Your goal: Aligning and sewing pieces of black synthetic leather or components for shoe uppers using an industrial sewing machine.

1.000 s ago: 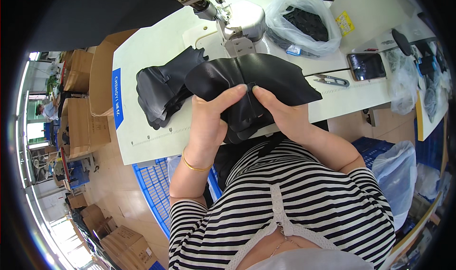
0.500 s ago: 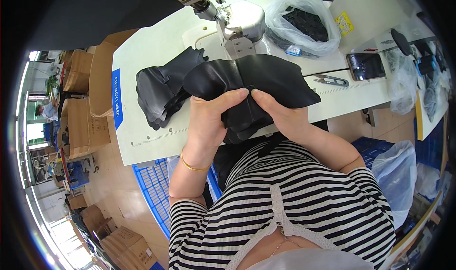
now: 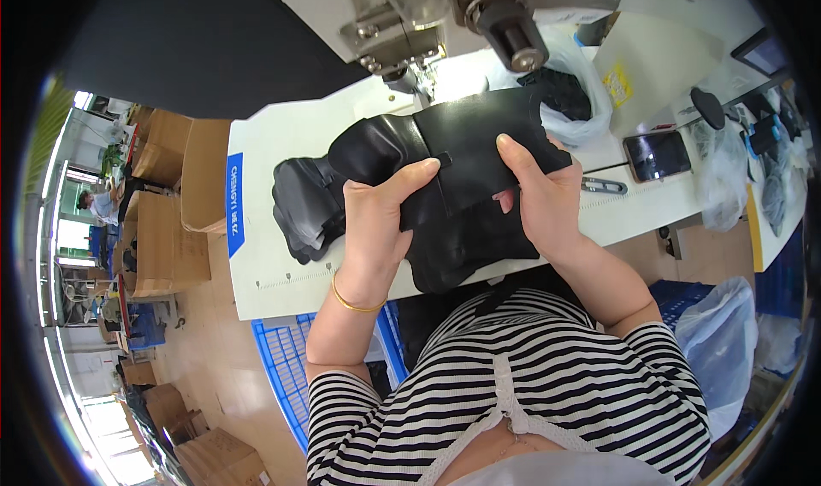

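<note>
A black leather-like piece (image 3: 479,127) with a seam across it is stretched between my two hands, above the table's near edge. My left hand (image 3: 374,221) grips it, thumb on top beside the seam and a small dark tab. My right hand (image 3: 547,204) pinches its right part, the thumb pressed on the upper face and the fingers mostly underneath. More black material (image 3: 466,242) hangs below the held piece; whether it is joined to it I cannot tell. To the left lies a stack of similar black pieces (image 3: 299,204).
Behind the piece stands a sewing machine (image 3: 398,50). A clear plastic bag (image 3: 599,114) with black scraps, thread snips (image 3: 604,185) and a phone (image 3: 657,156) are on the right of the white table (image 3: 256,268). Below left are a blue basket (image 3: 286,358) and cardboard boxes (image 3: 171,238).
My right hand has moved right, away from the seam, and the piece is spread flatter. My left hand stays near the seam. The view has shifted, with more of the sewing machine showing.
</note>
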Action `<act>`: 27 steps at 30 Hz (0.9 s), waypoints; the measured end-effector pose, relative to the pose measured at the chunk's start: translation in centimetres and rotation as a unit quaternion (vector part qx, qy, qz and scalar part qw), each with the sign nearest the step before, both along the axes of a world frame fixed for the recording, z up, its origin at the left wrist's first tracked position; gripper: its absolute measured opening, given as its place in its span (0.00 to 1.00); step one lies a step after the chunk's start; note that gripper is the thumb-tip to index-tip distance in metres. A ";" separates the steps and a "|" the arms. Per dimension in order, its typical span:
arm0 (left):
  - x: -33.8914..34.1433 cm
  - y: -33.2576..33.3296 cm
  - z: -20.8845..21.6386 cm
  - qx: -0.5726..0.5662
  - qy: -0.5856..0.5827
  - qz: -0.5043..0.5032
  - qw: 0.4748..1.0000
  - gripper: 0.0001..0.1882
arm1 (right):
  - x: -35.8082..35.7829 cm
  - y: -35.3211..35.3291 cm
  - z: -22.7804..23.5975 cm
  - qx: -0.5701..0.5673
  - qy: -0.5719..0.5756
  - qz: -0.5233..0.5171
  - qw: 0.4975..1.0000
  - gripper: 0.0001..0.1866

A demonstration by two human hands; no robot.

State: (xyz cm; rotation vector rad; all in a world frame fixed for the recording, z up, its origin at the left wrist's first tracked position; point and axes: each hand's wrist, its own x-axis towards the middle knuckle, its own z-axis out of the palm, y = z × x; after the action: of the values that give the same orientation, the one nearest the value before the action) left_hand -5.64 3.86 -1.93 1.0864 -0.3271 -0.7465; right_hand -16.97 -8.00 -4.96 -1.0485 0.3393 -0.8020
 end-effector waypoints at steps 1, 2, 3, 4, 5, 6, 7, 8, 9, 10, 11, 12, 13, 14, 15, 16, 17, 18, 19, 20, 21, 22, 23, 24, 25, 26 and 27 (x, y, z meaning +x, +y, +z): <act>0.2 -0.3 0.2 -0.022 0.010 0.005 1.000 0.09 | 0.3 -0.3 0.4 -0.007 0.016 -0.009 1.000 0.07; 0.5 -0.6 0.3 -0.026 0.006 0.003 1.000 0.09 | 0.5 -0.5 0.7 -0.014 0.033 -0.019 0.999 0.07; 1.0 -1.0 0.5 -0.016 0.014 0.001 1.000 0.08 | 0.8 -0.9 0.9 -0.018 0.029 -0.021 0.999 0.07; 1.4 -1.3 0.7 -0.006 0.022 -0.002 1.000 0.07 | 1.2 -1.5 1.0 -0.027 0.024 -0.014 0.999 0.07; 1.9 -1.7 0.8 -0.010 0.018 -0.002 1.000 0.07 | 1.6 -2.0 1.1 -0.035 0.019 -0.006 0.999 0.07; 2.5 -2.1 0.8 0.002 0.025 0.009 1.000 0.07 | 2.1 -2.3 1.4 -0.039 0.015 -0.006 0.999 0.07; 2.9 -2.4 0.8 0.013 0.033 0.021 0.999 0.07 | 2.6 -2.4 1.8 -0.022 0.013 -0.019 0.999 0.06; 3.2 -2.7 1.0 0.011 0.030 0.019 0.999 0.07 | 3.1 -2.6 2.0 -0.005 0.012 -0.035 0.999 0.07; 3.5 -3.0 1.1 0.011 0.025 0.021 0.999 0.06 | 3.7 -2.7 1.8 0.000 -0.008 -0.055 0.998 0.08; 3.7 -3.3 1.1 0.012 0.020 0.024 0.999 0.06 | 3.9 -3.0 1.8 -0.002 -0.010 -0.057 0.998 0.08; 3.9 -3.5 1.2 0.009 0.014 0.027 1.000 0.06 | 4.1 -3.2 1.8 -0.018 0.006 -0.063 0.998 0.09; 4.0 -3.6 1.2 0.009 0.012 0.026 1.000 0.06 | 4.2 -3.4 1.9 -0.034 0.022 -0.069 0.997 0.09; 4.0 -3.7 1.3 0.009 0.010 0.028 1.000 0.06 | 4.3 -3.4 2.0 -0.034 0.021 -0.069 0.997 0.09; 4.1 -3.7 1.3 0.009 0.008 0.030 0.999 0.06 | 4.2 -3.5 2.1 -0.035 0.030 -0.060 0.997 0.07; 4.2 -3.7 1.3 0.009 0.007 0.030 0.999 0.06 | 4.2 -3.5 2.1 -0.035 0.040 -0.051 0.997 0.08; 4.3 -3.7 1.3 0.015 0.004 0.027 1.000 0.06 | 4.2 -3.6 2.0 -0.034 0.040 -0.051 0.997 0.08; 4.4 -3.8 1.2 0.020 0.001 0.024 1.000 0.06 | 4.1 -3.7 1.9 -0.026 0.036 -0.044 0.998 0.07; 4.5 -3.9 1.2 0.021 0.002 0.023 1.000 0.06 | 4.1 -3.7 1.9 -0.018 0.032 -0.037 0.999 0.07; 4.5 -3.9 1.4 0.018 0.002 0.018 1.000 0.06 | 4.1 -3.8 1.8 -0.018 0.034 -0.038 0.999 0.07; 4.4 -3.9 1.5 0.015 0.002 0.014 1.000 0.06 | 4.2 -3.7 1.9 -0.010 0.028 -0.037 0.999 0.07; 4.4 -3.8 1.5 0.016 0.003 0.014 1.000 0.06 | 4.2 -3.6 1.9 -0.002 0.023 -0.036 0.999 0.07; 4.4 -3.8 1.6 0.021 0.000 0.014 1.000 0.06 | 4.1 -3.6 1.9 -0.001 0.024 -0.036 0.999 0.07; 4.5 -3.8 1.6 0.025 -0.003 0.013 1.000 0.05 | 4.1 -3.6 1.8 -0.008 0.023 -0.036 0.999 0.07; 4.5 -3.9 1.5 0.025 -0.002 0.013 1.000 0.05 | 4.1 -3.6 1.8 -0.016 0.022 -0.037 0.999 0.07; 4.6 -3.9 1.4 0.020 -0.003 0.016 1.000 0.06 | 4.2 -3.6 1.7 -0.015 0.022 -0.037 0.999 0.07; 4.6 -3.9 1.4 0.014 -0.004 0.020 1.000 0.06 | 4.2 -3.7 1.6 -0.023 0.021 -0.038 0.999 0.08; 4.6 -3.9 1.4 0.014 -0.003 0.020 1.000 0.06 | 4.3 -3.7 1.6 -0.030 0.020 -0.040 0.999 0.08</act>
State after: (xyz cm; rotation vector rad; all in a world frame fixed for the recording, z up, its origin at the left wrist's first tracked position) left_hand -1.05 -0.07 -0.53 1.1189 -0.2999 -0.7133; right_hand -12.71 -11.67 -3.35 -1.1138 0.3940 -0.8681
